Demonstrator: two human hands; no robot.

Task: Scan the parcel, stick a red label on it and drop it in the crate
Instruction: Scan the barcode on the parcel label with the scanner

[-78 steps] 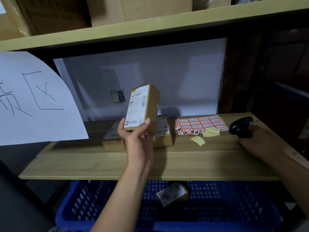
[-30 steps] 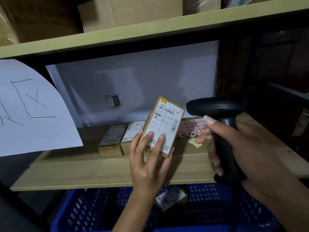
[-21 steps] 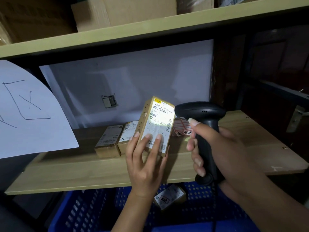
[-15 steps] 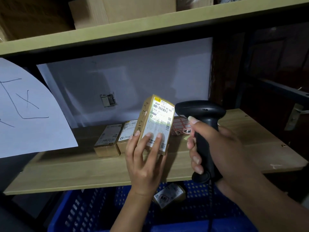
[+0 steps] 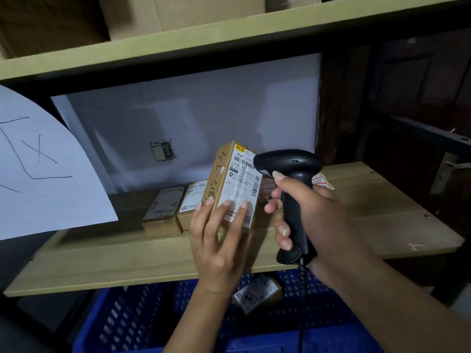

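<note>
Fingers of the left hand (image 5: 216, 240) spread flat up the printed face of the parcel (image 5: 233, 184), thumb behind it, gripping it upright above the wooden shelf (image 5: 127, 253). Fingers of the right hand (image 5: 313, 220) wrap fully round the handle of the black scanner (image 5: 289, 169), whose head sits just beside the parcel's top right corner. Below the shelf stands the blue crate (image 5: 132, 314), with one labelled box (image 5: 257, 296) lying inside. Two small boxes (image 5: 175, 207) rest side by side on the shelf behind the left hand. A red label sheet (image 5: 322, 180) lies on the shelf, mostly hidden behind the scanner.
</note>
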